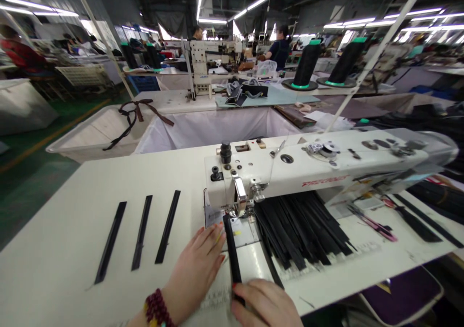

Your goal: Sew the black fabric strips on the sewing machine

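A narrow black strip (pixel 232 252) lies lengthwise on the sewing machine bed, its far end at the presser foot (pixel 235 212). My left hand (pixel 199 261), with a dark red bead bracelet at the wrist, rests flat to the left of the strip, fingers stretched towards the needle plate (pixel 250 232). At the strip's near end my right hand (pixel 266 303) has its fingertips closed on it. Three separate black strips (pixel 110 242) lie on the white table (pixel 72 211) at the left. Many black strips (pixel 300 225) are heaped under the arm of the sewing machine (pixel 290 167).
Pink-handled scissors (pixel 379 228) and more black pieces lie at the right. Behind the table are a cloth-lined bin (pixel 217 126), another sewing machine (pixel 201 68) and large thread cones (pixel 307 66). People sit farther back.
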`<state>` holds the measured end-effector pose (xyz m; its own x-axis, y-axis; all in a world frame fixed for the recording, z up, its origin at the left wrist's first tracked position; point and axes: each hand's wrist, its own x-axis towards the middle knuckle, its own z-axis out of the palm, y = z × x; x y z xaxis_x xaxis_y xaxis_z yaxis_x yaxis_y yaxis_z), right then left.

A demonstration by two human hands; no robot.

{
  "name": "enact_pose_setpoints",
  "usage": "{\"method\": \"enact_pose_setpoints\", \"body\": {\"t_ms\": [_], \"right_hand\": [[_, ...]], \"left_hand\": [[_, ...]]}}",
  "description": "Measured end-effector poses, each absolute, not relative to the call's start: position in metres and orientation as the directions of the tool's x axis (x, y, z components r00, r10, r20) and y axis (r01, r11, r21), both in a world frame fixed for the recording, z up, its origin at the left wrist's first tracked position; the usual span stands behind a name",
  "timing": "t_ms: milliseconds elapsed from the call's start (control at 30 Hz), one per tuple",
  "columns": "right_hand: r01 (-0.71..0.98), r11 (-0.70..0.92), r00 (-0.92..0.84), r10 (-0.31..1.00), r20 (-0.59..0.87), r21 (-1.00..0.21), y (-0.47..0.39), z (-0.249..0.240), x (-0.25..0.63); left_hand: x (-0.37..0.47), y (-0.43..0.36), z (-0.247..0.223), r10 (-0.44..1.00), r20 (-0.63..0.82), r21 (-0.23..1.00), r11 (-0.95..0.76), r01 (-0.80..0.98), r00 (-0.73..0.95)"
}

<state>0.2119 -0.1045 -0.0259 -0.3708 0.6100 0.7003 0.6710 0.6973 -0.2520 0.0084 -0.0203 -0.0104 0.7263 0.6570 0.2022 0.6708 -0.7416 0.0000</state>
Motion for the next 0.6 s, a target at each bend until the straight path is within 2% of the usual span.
{"method": "enact_pose_setpoints", "body": {"t_ms": [133,367,600], "right_hand": [[0.677,0.697,-0.301,0.556,0.775,-0.236,-0.091,-0.028,0.207],[0.652,0.722,-0.371,0.569,0.734,-0.230,-0.089,-0.033,0.212],[0.678,0.685,-0.304,0.591,0.747,-0.267,-0.090,-0.033,0.207]], "left_hand": [[0.010,-0.010,-0.011,0.674,0.187,0.042,-0.732,0.680,0.715],[0.013,-0.001,-0.009,0.684,0.141,0.059,-0.728,0.683,0.716],[0.016,0.000,-0.008,0.688,0.130,0.045,-0.723,0.689,0.714]]}}
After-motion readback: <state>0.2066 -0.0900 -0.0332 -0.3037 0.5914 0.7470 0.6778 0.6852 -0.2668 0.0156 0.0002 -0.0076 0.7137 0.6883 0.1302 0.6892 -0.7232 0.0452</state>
